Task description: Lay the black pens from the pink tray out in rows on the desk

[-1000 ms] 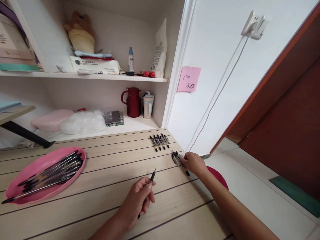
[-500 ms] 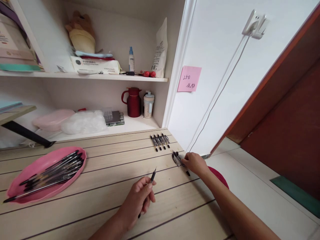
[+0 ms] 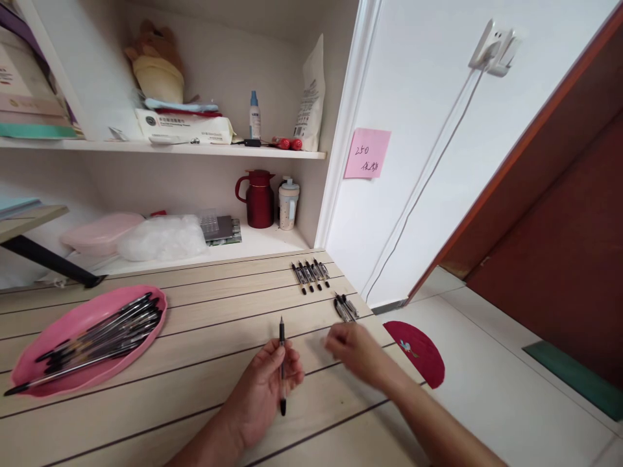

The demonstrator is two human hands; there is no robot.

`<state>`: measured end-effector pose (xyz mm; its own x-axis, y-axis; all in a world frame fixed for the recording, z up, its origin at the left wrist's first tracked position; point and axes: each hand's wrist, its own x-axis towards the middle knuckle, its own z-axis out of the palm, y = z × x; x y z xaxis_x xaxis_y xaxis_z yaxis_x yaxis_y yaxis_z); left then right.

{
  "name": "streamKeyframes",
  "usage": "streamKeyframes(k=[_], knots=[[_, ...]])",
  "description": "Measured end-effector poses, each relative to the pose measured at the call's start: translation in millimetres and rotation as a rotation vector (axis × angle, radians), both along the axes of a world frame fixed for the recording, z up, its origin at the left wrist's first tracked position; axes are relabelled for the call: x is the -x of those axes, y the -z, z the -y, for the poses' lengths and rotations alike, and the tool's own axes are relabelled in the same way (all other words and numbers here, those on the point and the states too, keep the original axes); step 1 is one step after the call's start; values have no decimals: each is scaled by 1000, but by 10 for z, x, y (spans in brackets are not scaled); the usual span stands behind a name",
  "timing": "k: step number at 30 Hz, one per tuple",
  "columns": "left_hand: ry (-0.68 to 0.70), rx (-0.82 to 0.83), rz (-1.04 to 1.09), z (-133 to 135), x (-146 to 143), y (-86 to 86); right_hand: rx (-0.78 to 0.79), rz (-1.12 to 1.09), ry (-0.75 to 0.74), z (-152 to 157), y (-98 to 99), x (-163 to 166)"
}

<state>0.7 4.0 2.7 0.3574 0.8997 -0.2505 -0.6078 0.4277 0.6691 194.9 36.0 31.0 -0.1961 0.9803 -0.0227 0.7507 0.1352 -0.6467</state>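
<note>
Pen [image 3: 283,377] in the half-curled left hand [image 3: 260,388]

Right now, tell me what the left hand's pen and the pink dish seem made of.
Pen: probably plastic; the barrel looks clear and shiny, the ends black. Its tip is too small to judge.
Pink dish: likely molded plastic with a soft sheen, given its even color and thin, wavy rim.

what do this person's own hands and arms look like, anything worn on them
The left hand and right hand are bare, with no gloves, rings or watch visible. The forearms are bare too, with no sleeves in view. The right hand is blurred, so its finer details cannot be made out.
</note>
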Motion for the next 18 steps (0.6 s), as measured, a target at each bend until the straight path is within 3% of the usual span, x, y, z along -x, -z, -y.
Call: streamKeyframes(k=[2,4,12,18], knots=[[-13,8,99,3,4,-10,101,-102,-165,187,71,235],[-29,6,154,3,14,-9,121,-180,-215,298,141,384],[-117,35,227,-43,68,59,73,-316,-154,351,269,496],[-120,25,245,-56,62,80,-4,-210,-127,418,305,571]])
